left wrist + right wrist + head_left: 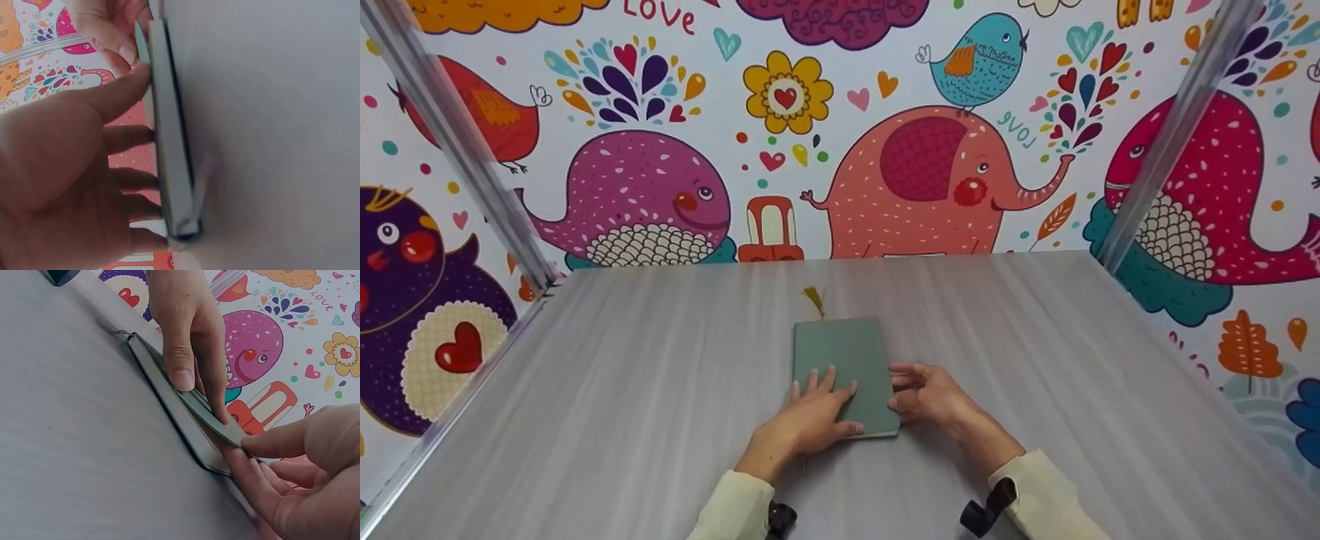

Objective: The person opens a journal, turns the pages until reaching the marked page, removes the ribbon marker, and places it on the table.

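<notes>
My left hand (pixel 814 421) rests spread on the green hardcover book (pixel 840 346) at lower centre; my right hand (pixel 936 396) pinches its lifted cover edge (pixel 880 345), likely the best hold: light, stiff board.

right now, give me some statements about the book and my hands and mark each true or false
1. The green book lies on the table, with a yellowish tassel beyond its far edge. True.
2. The left hand is holding the tassel. False: it rests on the book.
3. The right hand pinches the edge of the front cover. True.
4. The book is spread wide open at its middle. False: the front cover is only slightly raised.
5. The right hand is at the book's right edge. True.
6. The book stands upright. False: it lies flat.
</notes>
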Demonstrator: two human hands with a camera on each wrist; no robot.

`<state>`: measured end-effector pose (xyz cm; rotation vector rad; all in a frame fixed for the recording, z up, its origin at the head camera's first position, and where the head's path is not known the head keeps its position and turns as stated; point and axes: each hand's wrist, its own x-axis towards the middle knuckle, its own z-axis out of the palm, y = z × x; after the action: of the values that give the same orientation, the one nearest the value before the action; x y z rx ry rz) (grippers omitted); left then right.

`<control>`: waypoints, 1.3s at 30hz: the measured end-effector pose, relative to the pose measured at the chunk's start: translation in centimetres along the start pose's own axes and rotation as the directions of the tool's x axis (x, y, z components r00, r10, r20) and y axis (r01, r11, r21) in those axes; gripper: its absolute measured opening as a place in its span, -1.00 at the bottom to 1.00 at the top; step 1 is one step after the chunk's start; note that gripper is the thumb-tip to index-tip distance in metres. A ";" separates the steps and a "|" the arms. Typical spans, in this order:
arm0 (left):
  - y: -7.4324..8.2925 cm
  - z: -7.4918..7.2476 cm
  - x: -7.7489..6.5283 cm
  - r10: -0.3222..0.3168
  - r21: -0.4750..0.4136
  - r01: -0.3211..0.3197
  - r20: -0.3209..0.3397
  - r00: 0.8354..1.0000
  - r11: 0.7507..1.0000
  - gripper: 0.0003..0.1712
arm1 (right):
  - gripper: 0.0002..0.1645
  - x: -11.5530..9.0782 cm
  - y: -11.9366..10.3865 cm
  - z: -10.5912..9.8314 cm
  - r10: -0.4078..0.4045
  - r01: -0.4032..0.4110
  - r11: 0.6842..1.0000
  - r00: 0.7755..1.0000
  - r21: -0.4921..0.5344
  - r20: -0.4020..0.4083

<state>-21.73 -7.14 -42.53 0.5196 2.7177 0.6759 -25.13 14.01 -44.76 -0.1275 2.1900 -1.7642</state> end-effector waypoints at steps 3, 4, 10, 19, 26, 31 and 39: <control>0.1 0.1 -0.1 -0.012 0.021 0.011 0.010 1.000 1.000 -0.13 | -0.26 0.0 0.0 0.1 0.002 -0.002 1.000 1.000 -0.004 -0.009; 0.1 0.1 -0.1 -0.011 0.026 0.011 0.014 1.000 1.000 -0.11 | -0.26 0.0 0.0 0.1 0.006 -0.006 1.000 1.000 0.001 -0.009; 0.2 0.0 -0.1 0.002 0.020 -0.002 0.011 1.000 1.000 -0.07 | -0.29 -0.2 -0.3 -0.1 0.040 -0.040 0.998 0.999 0.044 -0.004; -0.1 -0.2 0.1 0.031 -0.008 -0.030 0.016 0.999 1.000 -0.19 | -0.35 -0.5 -0.2 -0.5 0.057 -0.059 0.995 0.998 0.081 0.023; -0.6 -0.8 0.3 0.049 -0.028 -0.047 0.051 0.998 0.998 -0.25 | -0.45 -0.5 -0.2 -0.9 0.042 -0.045 0.993 0.999 0.106 0.029; -0.7 -0.9 0.3 0.041 -0.027 -0.039 0.056 0.998 0.999 -0.25 | -0.49 -0.6 0.0 -1.0 0.027 -0.029 0.994 0.999 0.108 0.023; -0.2 -1.1 -0.1 0.102 0.012 -0.103 0.010 0.995 0.995 -0.31 | -0.52 -0.4 -0.4 -0.8 -0.005 0.005 1.000 0.999 0.020 -0.036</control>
<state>-22.11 -7.79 -41.69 0.6675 2.7033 0.6806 -25.06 14.76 -44.13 -0.0972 2.1976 -1.8047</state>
